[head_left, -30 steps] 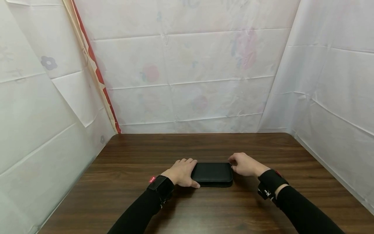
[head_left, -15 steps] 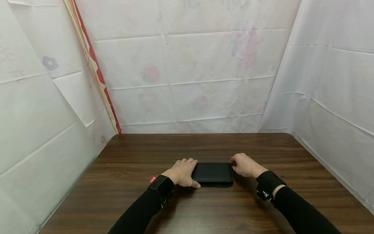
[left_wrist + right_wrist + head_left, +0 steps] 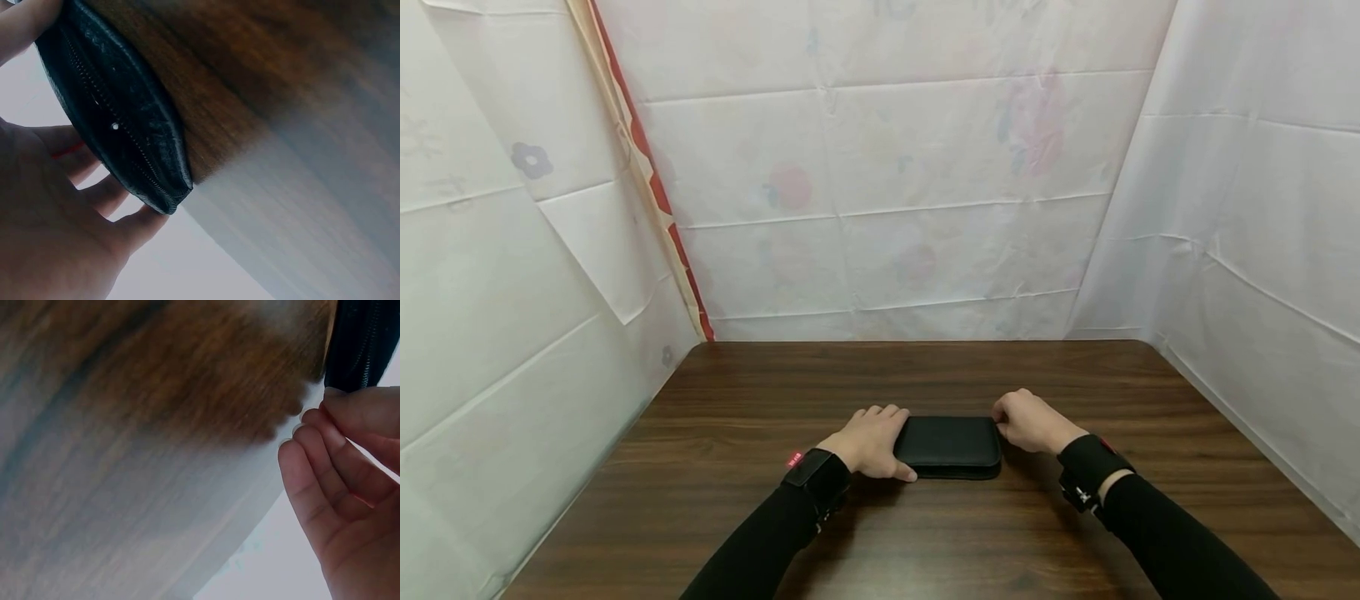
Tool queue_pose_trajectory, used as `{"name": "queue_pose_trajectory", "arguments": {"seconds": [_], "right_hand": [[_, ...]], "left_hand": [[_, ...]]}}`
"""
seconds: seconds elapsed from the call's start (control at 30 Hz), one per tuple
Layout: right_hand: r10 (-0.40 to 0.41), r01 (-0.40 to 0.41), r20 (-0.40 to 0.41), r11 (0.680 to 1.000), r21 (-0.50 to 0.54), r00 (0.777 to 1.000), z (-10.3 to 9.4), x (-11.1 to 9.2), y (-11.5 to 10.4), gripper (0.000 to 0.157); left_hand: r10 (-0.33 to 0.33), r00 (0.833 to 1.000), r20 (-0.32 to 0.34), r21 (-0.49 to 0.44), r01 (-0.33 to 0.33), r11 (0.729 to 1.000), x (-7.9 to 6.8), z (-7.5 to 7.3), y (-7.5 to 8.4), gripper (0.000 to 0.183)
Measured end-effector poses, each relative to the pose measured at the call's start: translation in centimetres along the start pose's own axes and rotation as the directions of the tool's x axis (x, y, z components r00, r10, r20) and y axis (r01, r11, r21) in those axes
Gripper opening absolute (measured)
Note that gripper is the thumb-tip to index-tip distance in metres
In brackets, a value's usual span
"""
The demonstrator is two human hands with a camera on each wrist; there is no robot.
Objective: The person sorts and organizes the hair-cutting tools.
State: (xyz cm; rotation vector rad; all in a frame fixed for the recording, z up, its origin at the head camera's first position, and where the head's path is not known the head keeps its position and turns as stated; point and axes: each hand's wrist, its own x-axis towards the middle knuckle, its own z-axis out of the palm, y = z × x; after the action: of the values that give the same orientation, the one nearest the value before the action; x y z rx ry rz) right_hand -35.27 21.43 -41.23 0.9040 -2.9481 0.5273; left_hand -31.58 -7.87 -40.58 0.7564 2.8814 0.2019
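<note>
A black leather zip wallet (image 3: 951, 442) lies flat on the brown wooden table. My left hand (image 3: 868, 443) holds its left end, thumb at the near corner and fingers along the far side. In the left wrist view, thumb and fingers span the wallet (image 3: 159, 119), with zipper teeth running along the dark edge between its covers. At the wallet's far right corner, my right hand (image 3: 1032, 422) has its thumb and forefinger pinched together. The right wrist view has the thumb (image 3: 359, 409) right at the zipper edge; what lies between the fingertips is hidden.
The wooden table (image 3: 760, 383) stretches around both hands. White printed sheeting (image 3: 880, 250) hangs behind it and at both sides, with a red and cream strip (image 3: 658, 196) at the back left. Each wrist wears a black strap, such as the right strap (image 3: 1093, 462).
My right hand has shifted slightly to the right at the wallet's corner, and its fingers have drawn in. The left hand and the wallet keep their places.
</note>
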Motion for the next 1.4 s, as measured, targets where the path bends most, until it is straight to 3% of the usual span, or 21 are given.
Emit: {"name": "queue_pose_trajectory", "arguments": {"seconds": [0.27, 0.57, 1.4], "right_hand": [[-0.023, 0.023, 0.000, 1.000, -0.018, 1.000, -0.1, 0.1, 0.2, 0.018], [0.002, -0.002, 0.008, 0.999, -0.038, 1.000, 0.0, 0.0, 0.7, 0.012], [-0.045, 0.049, 0.045, 0.995, -0.084, 0.998, -0.7, -0.7, 1.4, 0.016]], "left_hand": [[-0.004, 1.000, 0.002, 0.002, 0.004, 1.000, 0.0, 0.1, -0.1, 0.094], [0.001, 1.000, -0.003, -0.004, -0.001, 1.000, 0.0, 0.2, -0.2, 0.093], [-0.013, 1.000, 0.015, -0.004, 0.013, 1.000, 0.0, -0.1, 0.0, 0.094]]}}
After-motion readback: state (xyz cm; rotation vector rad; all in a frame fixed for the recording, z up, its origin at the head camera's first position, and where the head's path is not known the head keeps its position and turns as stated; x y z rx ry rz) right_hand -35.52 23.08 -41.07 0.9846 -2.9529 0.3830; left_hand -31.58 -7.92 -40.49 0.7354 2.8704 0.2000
